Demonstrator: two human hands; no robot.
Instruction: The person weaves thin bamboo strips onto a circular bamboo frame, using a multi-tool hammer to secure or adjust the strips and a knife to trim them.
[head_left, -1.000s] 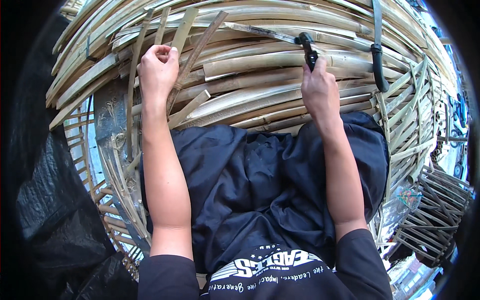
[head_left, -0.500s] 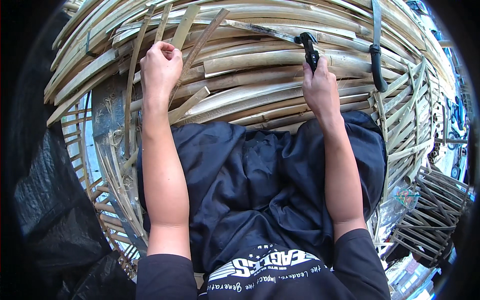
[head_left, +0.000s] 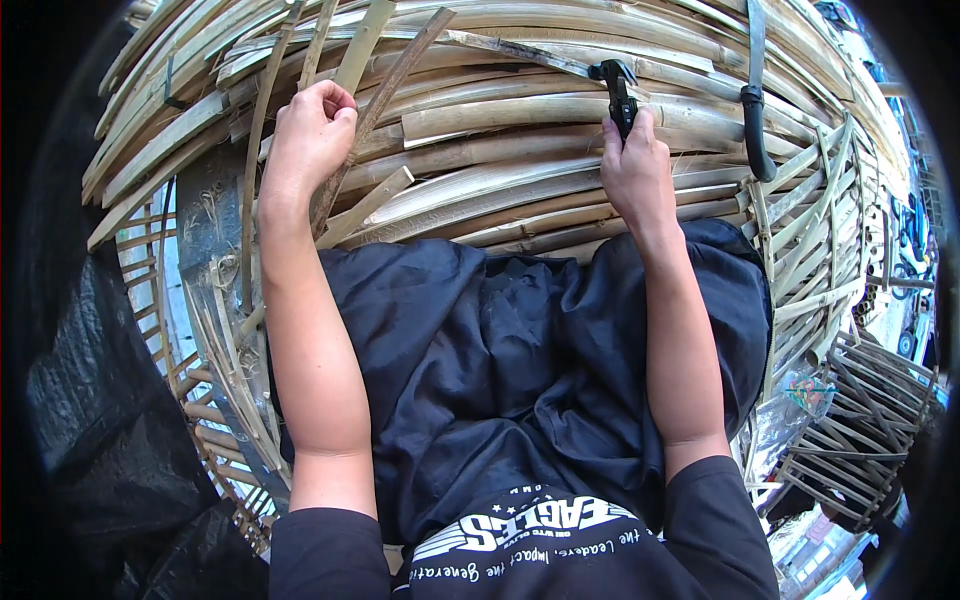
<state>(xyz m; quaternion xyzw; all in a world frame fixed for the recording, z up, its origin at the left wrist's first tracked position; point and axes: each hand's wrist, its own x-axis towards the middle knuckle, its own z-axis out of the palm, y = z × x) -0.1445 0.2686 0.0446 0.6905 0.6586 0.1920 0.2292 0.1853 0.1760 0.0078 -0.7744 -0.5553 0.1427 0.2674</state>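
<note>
My left hand [head_left: 311,130] is closed in a pinch over several upright bamboo strips at the upper left. A wide greenish bamboo strip [head_left: 364,45] rises right behind its fingertips; whether they grip it or something smaller cannot be seen. Just right of that hand, a brown bamboo strip [head_left: 395,82] leans diagonally. My right hand [head_left: 640,165] is wrapped round a black hand tool [head_left: 622,103] with a hooked head at its top end. The tool's head touches or overlaps the end of a pale, dark-stained strip [head_left: 530,54]. A short split piece [head_left: 368,205] lies near my left wrist.
Long split bamboo slats [head_left: 520,120] are piled across the far side. A knife with a black curved handle [head_left: 757,135] lies on them at the right. Dark cloth [head_left: 430,340] covers my lap. Woven bamboo lattice [head_left: 815,230] stands at right, black sheeting [head_left: 90,380] at left.
My left hand has moved slightly left and nearer to me, still pinched. My right hand and the black tool have hardly moved. The whole view has shifted a little.
</note>
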